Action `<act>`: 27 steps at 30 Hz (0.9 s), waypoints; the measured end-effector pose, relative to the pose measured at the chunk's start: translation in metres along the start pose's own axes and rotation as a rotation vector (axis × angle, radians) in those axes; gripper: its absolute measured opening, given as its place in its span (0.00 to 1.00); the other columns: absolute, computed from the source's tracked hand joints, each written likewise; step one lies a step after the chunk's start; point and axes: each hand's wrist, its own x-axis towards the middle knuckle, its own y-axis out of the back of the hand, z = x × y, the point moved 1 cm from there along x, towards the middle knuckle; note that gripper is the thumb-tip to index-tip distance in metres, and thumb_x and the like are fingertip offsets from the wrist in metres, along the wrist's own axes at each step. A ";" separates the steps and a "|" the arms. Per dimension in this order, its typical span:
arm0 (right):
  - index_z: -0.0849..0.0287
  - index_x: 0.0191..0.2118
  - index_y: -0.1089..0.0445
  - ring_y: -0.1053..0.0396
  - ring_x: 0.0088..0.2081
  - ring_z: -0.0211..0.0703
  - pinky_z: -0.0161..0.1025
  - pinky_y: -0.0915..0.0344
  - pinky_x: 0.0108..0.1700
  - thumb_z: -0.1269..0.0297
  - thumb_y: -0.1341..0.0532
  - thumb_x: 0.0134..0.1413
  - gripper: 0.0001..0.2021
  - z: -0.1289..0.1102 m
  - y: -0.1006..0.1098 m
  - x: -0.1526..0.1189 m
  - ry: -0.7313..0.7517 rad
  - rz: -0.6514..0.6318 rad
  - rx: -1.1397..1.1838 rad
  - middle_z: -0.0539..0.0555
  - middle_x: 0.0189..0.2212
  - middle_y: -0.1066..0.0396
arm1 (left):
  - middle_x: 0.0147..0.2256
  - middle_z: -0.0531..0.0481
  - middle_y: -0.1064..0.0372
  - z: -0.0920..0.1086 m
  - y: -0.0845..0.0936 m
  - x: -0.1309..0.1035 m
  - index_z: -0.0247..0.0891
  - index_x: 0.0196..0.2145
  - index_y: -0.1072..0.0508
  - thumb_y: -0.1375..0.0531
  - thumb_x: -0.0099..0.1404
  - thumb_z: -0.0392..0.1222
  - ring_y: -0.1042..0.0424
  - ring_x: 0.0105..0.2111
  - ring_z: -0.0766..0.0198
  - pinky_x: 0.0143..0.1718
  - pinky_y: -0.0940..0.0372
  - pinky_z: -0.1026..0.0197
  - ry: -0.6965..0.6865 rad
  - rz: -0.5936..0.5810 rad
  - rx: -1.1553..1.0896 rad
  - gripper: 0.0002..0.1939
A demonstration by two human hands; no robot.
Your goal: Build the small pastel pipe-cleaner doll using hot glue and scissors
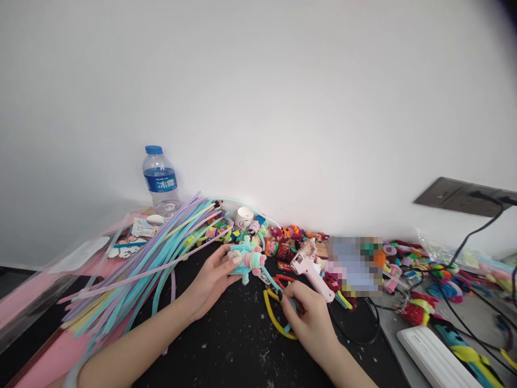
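My left hand (212, 280) is closed around a small fuzzy doll (247, 260) in light blue, pink and yellow, held above the black mat. A light blue fuzzy stem (270, 277) runs from the doll toward my right hand (309, 312), whose thumb and index finger pinch it. Just under the right fingers lie yellow-handled scissors (272, 318), partly hidden by that hand. Close behind is a pink glue gun (313, 272). To the left, a large bundle of pastel fuzzy stems (161, 264) lies beside my left forearm.
A water bottle (160, 180) and a paper cup (244, 216) stand near the wall. Many colourful fuzzy figures (283, 240) line the back. A black cable (365, 339) curves at the right, near a white device (434, 353) and a wall socket (452, 196).
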 end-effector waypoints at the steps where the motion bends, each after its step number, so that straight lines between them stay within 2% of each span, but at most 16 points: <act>1: 0.57 0.25 0.40 0.41 0.23 0.37 0.32 0.45 0.25 0.70 0.48 0.55 0.09 0.001 -0.001 0.000 -0.009 -0.009 0.000 0.48 0.22 0.39 | 0.40 0.48 0.30 0.000 0.000 0.000 0.41 0.40 0.30 0.40 0.59 0.39 0.31 0.42 0.58 0.44 0.39 0.55 0.003 -0.010 -0.019 0.10; 3: 0.58 0.25 0.39 0.42 0.22 0.36 0.32 0.47 0.24 0.68 0.48 0.56 0.09 0.002 -0.002 -0.001 -0.033 -0.019 -0.005 0.48 0.20 0.40 | 0.40 0.48 0.31 -0.001 0.000 0.000 0.41 0.40 0.30 0.40 0.60 0.38 0.32 0.41 0.60 0.44 0.39 0.55 0.011 -0.030 -0.057 0.08; 6: 0.58 0.24 0.38 0.43 0.20 0.36 0.33 0.48 0.23 0.66 0.48 0.56 0.10 0.005 -0.002 -0.001 -0.106 0.033 -0.021 0.48 0.19 0.40 | 0.40 0.48 0.31 -0.001 0.001 -0.001 0.41 0.40 0.30 0.42 0.61 0.37 0.32 0.39 0.62 0.44 0.38 0.55 0.033 -0.069 -0.129 0.08; 11: 0.58 0.23 0.39 0.43 0.21 0.37 0.33 0.47 0.23 0.66 0.48 0.57 0.11 0.008 -0.001 -0.001 -0.144 0.090 -0.025 0.48 0.19 0.40 | 0.36 0.50 0.30 0.000 0.005 0.002 0.41 0.39 0.28 0.43 0.63 0.40 0.31 0.35 0.64 0.50 0.42 0.49 0.083 -0.100 -0.270 0.07; 15: 0.58 0.24 0.38 0.42 0.21 0.36 0.32 0.47 0.24 0.66 0.48 0.57 0.11 0.004 -0.003 -0.002 -0.069 0.010 -0.003 0.48 0.20 0.39 | 0.36 0.51 0.29 -0.001 0.007 0.003 0.40 0.39 0.28 0.43 0.63 0.39 0.31 0.36 0.64 0.51 0.43 0.49 0.096 -0.111 -0.314 0.07; 19: 0.59 0.26 0.35 0.40 0.23 0.36 0.32 0.45 0.25 0.68 0.48 0.58 0.11 0.000 -0.003 -0.003 0.027 -0.080 0.057 0.49 0.21 0.37 | 0.38 0.50 0.29 -0.001 0.005 0.002 0.40 0.40 0.28 0.42 0.62 0.38 0.31 0.35 0.65 0.47 0.40 0.55 0.083 -0.132 -0.257 0.08; 27: 0.59 0.35 0.31 0.36 0.25 0.36 0.31 0.41 0.28 0.69 0.46 0.57 0.07 -0.003 -0.005 -0.005 0.049 -0.152 0.177 0.50 0.24 0.33 | 0.41 0.49 0.29 -0.003 0.007 0.003 0.41 0.40 0.28 0.42 0.62 0.38 0.30 0.39 0.62 0.43 0.39 0.59 0.078 -0.053 -0.191 0.08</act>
